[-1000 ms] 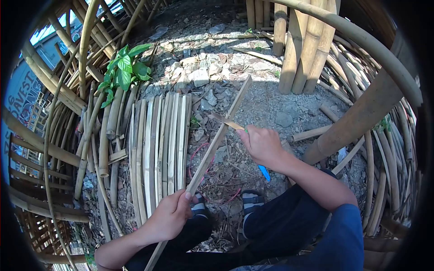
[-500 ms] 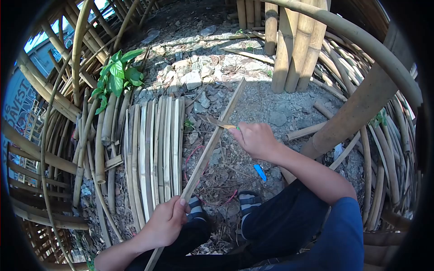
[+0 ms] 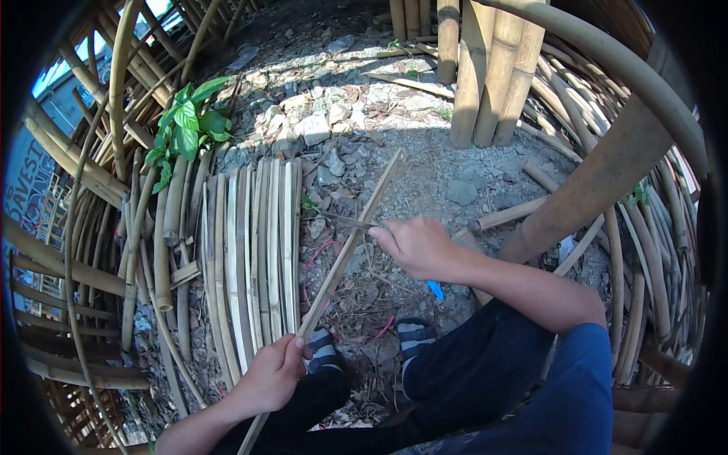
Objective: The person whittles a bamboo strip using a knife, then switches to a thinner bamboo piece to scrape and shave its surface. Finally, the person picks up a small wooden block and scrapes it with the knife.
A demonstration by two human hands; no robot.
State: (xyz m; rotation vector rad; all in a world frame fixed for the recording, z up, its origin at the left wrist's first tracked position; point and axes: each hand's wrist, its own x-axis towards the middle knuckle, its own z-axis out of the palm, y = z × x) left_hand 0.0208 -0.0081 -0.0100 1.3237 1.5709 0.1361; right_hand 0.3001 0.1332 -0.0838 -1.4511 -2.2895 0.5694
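A long, narrow bamboo strip (image 3: 334, 277) slants up and away from me, its far end raised in front of my feet. My left hand (image 3: 274, 373) is wrapped round its lower part, thumb on top. In my right hand (image 3: 419, 246) is a knife (image 3: 345, 221), its blade lying across the strip and pointing left. The closed fingers hide most of the knife's handle. Left of the held strip, a row of split bamboo strips (image 3: 254, 258) lies side by side on the ground.
Thick bamboo posts (image 3: 497, 83) stand at the upper right, and a slanted bamboo pole (image 3: 584, 193) rises beside my right arm. A leafy green plant (image 3: 186, 127) grows at the left. Bamboo pieces are stacked along both sides. A blue scrap (image 3: 434, 290) lies under my right forearm.
My right hand and the knife have moved a little down along the strip towards me. The strip's far end sits slightly lower. My left hand keeps its hold.
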